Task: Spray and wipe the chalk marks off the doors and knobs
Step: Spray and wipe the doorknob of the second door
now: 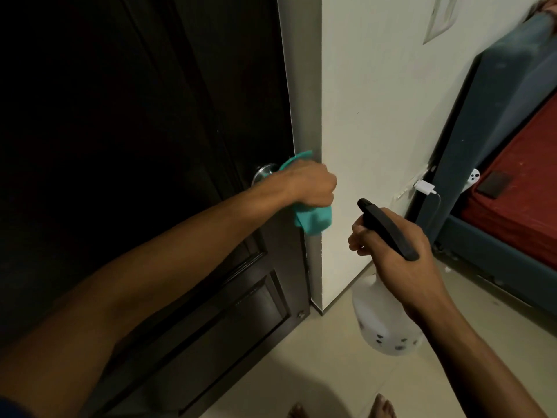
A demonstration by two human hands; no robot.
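Note:
A dark wooden door [135, 146] fills the left half of the view. Its round metal knob [263, 172] shows just left of my left hand [310, 185]. That hand grips a teal cloth [315, 220] bunched against the door's edge beside the knob. The cloth sticks out above and below my fist. My right hand [401, 260] holds a white spray bottle [385, 321] by its black trigger head [388, 227], nozzle pointing up and left toward the door edge. No chalk marks are visible on the dark door.
A grey door frame [301, 86] meets a white wall [376, 116]. A white charger [424, 187] is plugged into the wall low down. At right stands a bed with a blue frame [497, 116] and red mattress [524, 191]. The floor [331, 372] is pale tile, with my bare toes at the bottom.

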